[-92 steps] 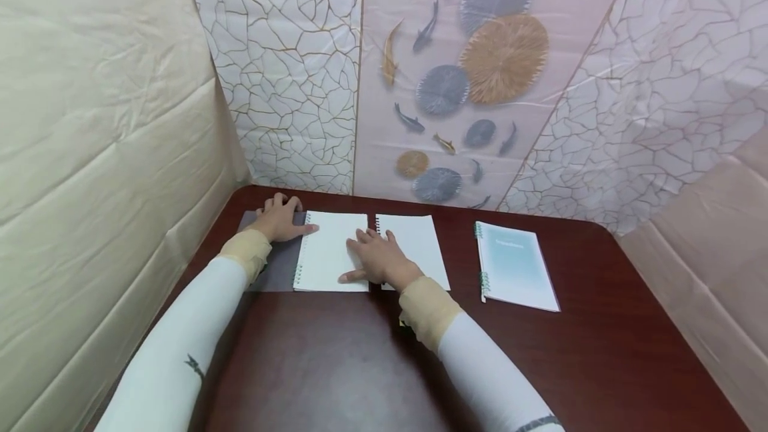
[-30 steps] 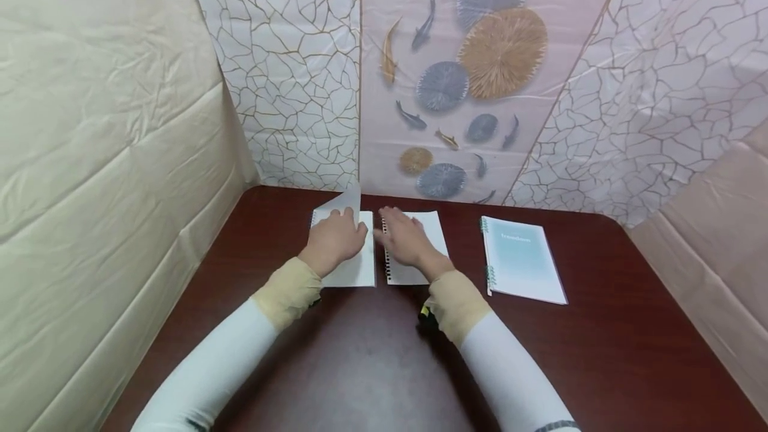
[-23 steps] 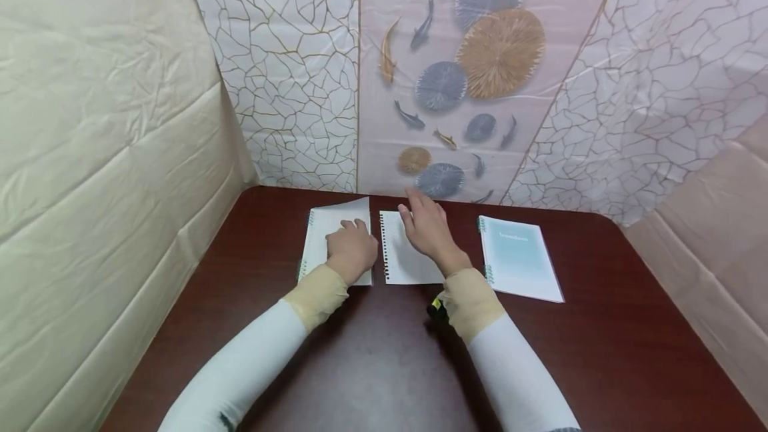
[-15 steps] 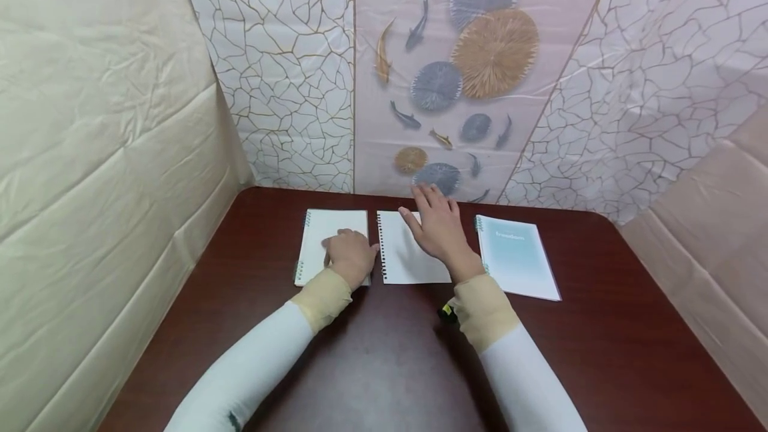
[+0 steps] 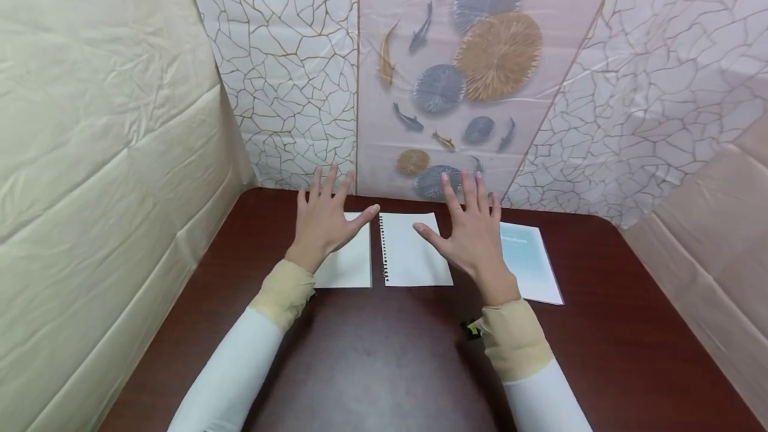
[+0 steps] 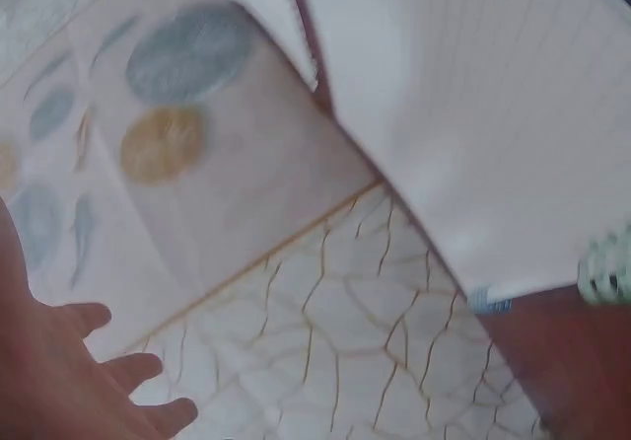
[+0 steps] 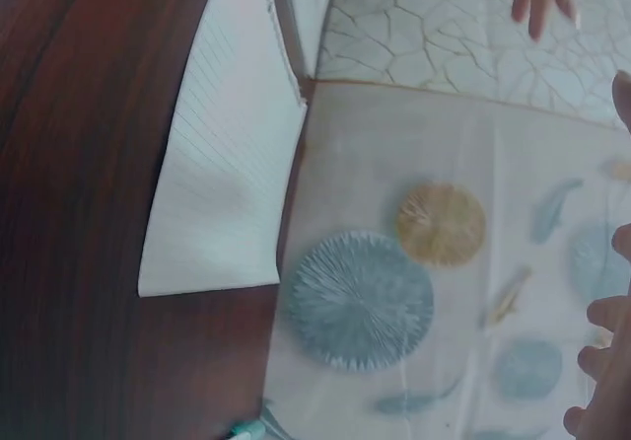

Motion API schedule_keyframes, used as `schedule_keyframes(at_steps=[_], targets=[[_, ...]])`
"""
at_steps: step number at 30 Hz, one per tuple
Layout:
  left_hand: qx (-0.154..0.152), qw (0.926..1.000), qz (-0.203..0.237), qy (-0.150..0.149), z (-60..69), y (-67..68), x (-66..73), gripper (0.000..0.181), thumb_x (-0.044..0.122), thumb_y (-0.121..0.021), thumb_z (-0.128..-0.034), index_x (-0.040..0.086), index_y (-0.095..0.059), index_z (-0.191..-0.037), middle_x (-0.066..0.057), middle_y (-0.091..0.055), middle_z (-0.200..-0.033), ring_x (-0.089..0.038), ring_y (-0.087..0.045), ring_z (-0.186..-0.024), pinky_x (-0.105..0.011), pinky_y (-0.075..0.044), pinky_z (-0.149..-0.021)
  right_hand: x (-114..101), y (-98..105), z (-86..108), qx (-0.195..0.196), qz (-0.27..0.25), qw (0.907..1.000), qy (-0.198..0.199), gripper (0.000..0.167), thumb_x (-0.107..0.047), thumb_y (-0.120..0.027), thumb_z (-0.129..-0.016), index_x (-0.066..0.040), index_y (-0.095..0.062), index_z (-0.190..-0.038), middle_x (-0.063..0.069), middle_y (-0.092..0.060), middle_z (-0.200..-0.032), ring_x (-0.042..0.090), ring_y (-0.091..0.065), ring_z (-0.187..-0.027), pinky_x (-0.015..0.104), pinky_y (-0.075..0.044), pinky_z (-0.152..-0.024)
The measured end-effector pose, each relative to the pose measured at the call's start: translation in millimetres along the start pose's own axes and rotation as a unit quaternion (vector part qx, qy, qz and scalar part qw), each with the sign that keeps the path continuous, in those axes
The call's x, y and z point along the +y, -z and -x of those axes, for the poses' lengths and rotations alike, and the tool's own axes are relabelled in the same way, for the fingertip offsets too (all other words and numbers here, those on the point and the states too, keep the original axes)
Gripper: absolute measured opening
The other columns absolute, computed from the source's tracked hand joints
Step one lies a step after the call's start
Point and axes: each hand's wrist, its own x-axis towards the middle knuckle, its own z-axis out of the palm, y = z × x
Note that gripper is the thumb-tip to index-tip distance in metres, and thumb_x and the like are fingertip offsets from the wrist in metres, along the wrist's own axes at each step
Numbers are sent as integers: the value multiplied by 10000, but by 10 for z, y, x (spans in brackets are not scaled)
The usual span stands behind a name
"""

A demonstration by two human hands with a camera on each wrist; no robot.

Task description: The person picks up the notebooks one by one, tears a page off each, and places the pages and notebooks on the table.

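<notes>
My left hand (image 5: 324, 222) is raised above the spiral notebook (image 5: 354, 262), fingers straight and spread, holding nothing. That notebook shows a white page, and its green ring binding appears in the left wrist view (image 6: 606, 267). To its right lies a loose white lined sheet (image 5: 414, 252) with punched holes along its left edge. My right hand (image 5: 474, 235), also spread and holding nothing, hovers between that sheet and a closed notebook (image 5: 531, 262) with a pale teal cover. The right hand hides the teal notebook's left side; the left hand covers part of the open one.
A dark reddish-brown table (image 5: 372, 365) carries all the papers. Patterned sheeting (image 5: 282, 85) hangs behind its far edge, and a beige cloth (image 5: 120, 185) hangs along the left side. A small black and yellow item (image 5: 472, 329) sits by the right wrist.
The left hand turned over the notebook's dark cover or leaf and smoothed the page, then lifted away. Both hands have risen and spread their fingers; the right moved rightward off the sheet.
</notes>
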Motion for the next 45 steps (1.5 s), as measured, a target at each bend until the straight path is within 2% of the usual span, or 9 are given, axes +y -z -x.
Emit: schedule_keyframes(at_steps=[5, 10, 20, 24, 28, 32, 35, 40, 45], targets=[[14, 9999, -138, 51, 72, 94, -64, 1063, 986, -261, -857, 369, -135, -1714, -8, 21, -1793, -322, 104, -1634, -693, -60, -1247, 66, 89, 55, 30, -10, 9998, -216, 1097, -849, -550, -882, -314, -86, -1720, 90, 21, -1789, 343, 105, -1632, 717, 4, -1235], [-40, 9996, -224, 165, 99, 97, -125, 1068, 984, -242, -862, 352, -132, -1716, 5, 85, -1784, -344, 85, -1634, -702, -51, -1243, 100, 126, 83, 99, -34, 9994, -331, 1096, -847, -537, -887, -302, -81, -1720, 92, 34, -1788, 346, 114, -1631, 709, 15, -1238], [72, 9988, -314, 360, 168, 249, -232, 1065, 976, -248, -869, 348, -83, -1713, -23, 65, -1784, -312, 179, -1617, -703, -13, -1244, 125, 152, 125, 138, -216, 9990, -359, 1052, -843, -495, -919, -280, -114, -1722, 22, 106, -1780, 358, 94, -1632, 704, 13, -1240], [31, 9989, -265, 375, 169, 276, -231, 1074, 974, -252, -871, 336, -59, -1713, -10, 100, -1774, -301, 218, -1604, -701, 11, -1244, 205, 222, 137, 229, -522, 9975, -426, 1010, -814, -493, -942, -264, -159, -1721, 49, 27, -1788, 338, 83, -1635, 712, -9, -1237], [-150, 9991, -92, 387, 130, 216, -147, 1108, 984, -246, -862, 293, -136, -1721, -33, -8, -1786, -373, 93, -1626, -707, -46, -1243, 429, 311, 150, -46, -1004, 9933, -567, 983, -766, -525, -962, -236, -192, -1719, 119, -80, -1781, 369, 19, -1635, 732, -49, -1224], [-495, 9984, -64, 268, 40, 24, 66, 1127, 989, -197, -859, 253, -233, -1713, -50, -183, -1771, -434, -113, -1614, -678, -136, -1247, 764, 371, 175, -573, -1321, 9850, -948, 960, -707, -548, -991, -210, -173, -1722, 178, -129, -1765, 469, -101, -1603, 811, -110, -1155], [-850, 9961, -242, -71, -3, -185, 360, 1100, 975, -177, -874, 260, -262, -1705, -54, -272, -1745, -427, -209, -1591, -649, -189, -1248, 1033, 367, 193, -937, -1341, 9778, -1308, 955, -714, -517, -1007, -196, -156, -1723, 241, -160, -1741, 532, -146, -1569, 837, -132, -1123], [-1393, 9811, -578, -1214, 36, -627, 1029, 1021, 935, -274, -914, 244, -402, -1654, -52, -460, -1646, -346, -413, -1506, -572, -387, -1173, 1458, 319, 232, -1476, -1273, 9656, -1720, 945, -720, -410, -1044, -78, -191, -1702, 349, -190, -1689, 596, -152, -1535, 796, -177, -1150], [-1519, 9574, -547, -2394, 132, -970, 1601, 762, 781, -537, -958, 181, -685, -1402, -21, -688, -1349, -231, -688, -1172, -405, -584, -921, 1738, 296, 337, -1817, -709, 9578, -2109, 929, -641, -489, -1053, 69, -300, -1623, 439, -311, -1566, 655, -307, -1413, 762, -341, -1082]])
